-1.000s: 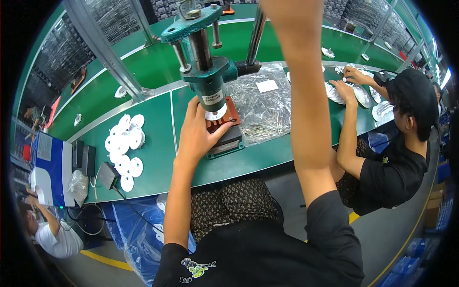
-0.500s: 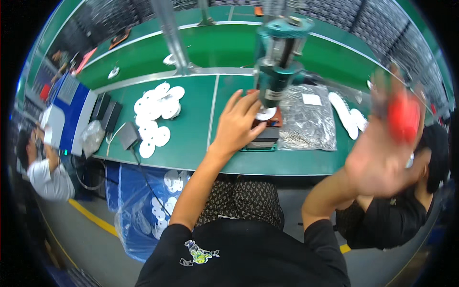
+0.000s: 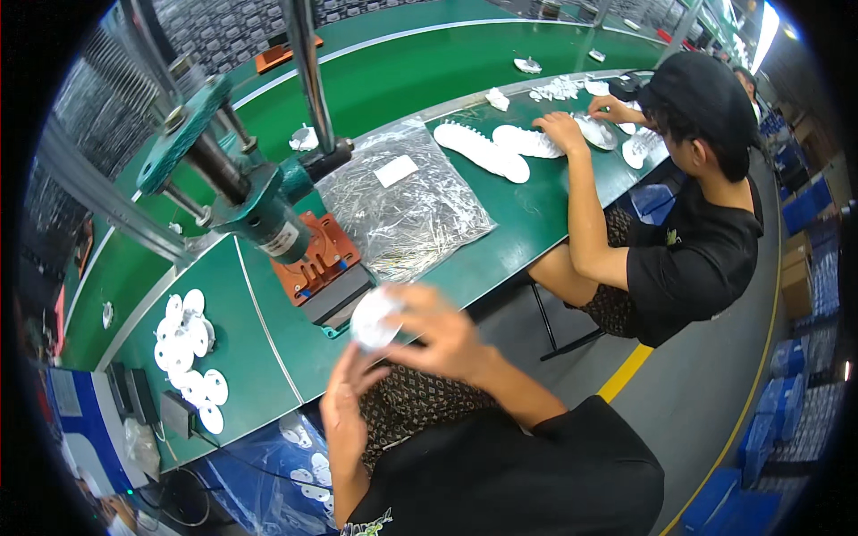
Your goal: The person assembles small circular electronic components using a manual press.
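Note:
A round white disc (image 3: 374,320) is held up in front of the table's near edge, between my two hands. My right hand (image 3: 440,335) is closed on its right side, the fingers blurred by motion. My left hand (image 3: 344,406) pinches at its lower edge; part of that grip is hard to make out. Just beyond stands a green hand press (image 3: 259,210). Under its ram an orange-red fixture (image 3: 315,259) sits on a dark block (image 3: 338,297). To the left, a loose pile of similar white discs (image 3: 186,338) lies on the green table (image 3: 255,393).
Right of the press lies a clear bag of thin pieces (image 3: 407,196), then white sole-shaped parts (image 3: 483,152). A person in a black cap (image 3: 706,98) works at the right. A small grey box (image 3: 177,414) with a cable and a blue-white machine (image 3: 85,429) stand at left.
The view has turned right. My left hand has left the press fixture, and my right hand has come down from beside the red knob. Both hands now meet at a white disc.

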{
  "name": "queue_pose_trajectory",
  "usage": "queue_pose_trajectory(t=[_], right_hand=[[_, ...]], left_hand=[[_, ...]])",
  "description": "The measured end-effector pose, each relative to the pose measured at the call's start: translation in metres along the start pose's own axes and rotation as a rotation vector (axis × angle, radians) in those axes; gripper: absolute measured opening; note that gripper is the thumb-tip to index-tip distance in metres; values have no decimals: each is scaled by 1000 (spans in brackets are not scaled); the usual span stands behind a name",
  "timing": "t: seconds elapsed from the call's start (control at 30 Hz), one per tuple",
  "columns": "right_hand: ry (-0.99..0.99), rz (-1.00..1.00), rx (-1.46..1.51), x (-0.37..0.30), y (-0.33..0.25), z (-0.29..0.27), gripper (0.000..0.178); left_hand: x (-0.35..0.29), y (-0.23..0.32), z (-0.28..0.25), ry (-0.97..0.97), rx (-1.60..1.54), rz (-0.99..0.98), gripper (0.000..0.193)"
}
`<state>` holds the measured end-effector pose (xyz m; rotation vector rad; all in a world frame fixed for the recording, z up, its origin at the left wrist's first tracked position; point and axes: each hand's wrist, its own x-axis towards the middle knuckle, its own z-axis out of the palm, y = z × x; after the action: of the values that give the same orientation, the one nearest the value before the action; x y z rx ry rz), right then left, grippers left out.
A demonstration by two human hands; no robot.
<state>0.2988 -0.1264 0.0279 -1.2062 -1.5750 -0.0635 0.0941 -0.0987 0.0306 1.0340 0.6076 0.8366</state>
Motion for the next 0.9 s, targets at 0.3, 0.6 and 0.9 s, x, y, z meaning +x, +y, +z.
queue_pose_trajectory(t=[0.3, 0.6, 0.9], right_hand=[[275, 622, -539, 12, 204, -140, 37], [517, 369, -697, 18, 152, -95, 33], [-170, 130, -588, 24, 74, 15, 13]], left_hand=[[6, 36, -175, 852, 1795, 224, 45], [-3, 56, -179, 907, 1591, 456, 34], [53, 30, -87, 519, 1032, 95, 22]])
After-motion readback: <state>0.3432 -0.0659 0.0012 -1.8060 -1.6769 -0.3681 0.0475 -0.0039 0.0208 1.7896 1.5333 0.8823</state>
